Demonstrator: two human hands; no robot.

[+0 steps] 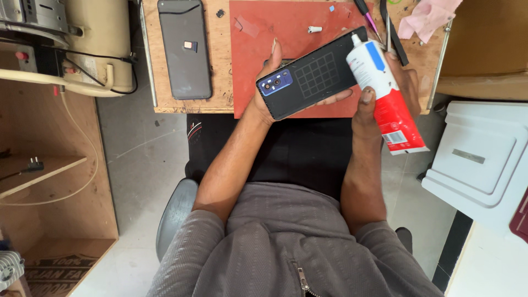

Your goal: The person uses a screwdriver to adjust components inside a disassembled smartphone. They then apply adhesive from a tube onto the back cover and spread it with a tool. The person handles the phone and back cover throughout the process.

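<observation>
Head view: left hand [269, 82] grips the phone back [311, 74] above the red mat [264, 33], right hand [385, 93] clamps the glue tube [385, 88], nozzle at its edge, no bead visible yet

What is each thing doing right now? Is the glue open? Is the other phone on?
glue tube: uncapped, nozzle at the panel's edge, held in the right hand.
phone back panel: off its phone, inner side up, held in the left hand.
grey phone: flat on the workbench, screen dark.
white cap: lying loose on the red mat.
</observation>
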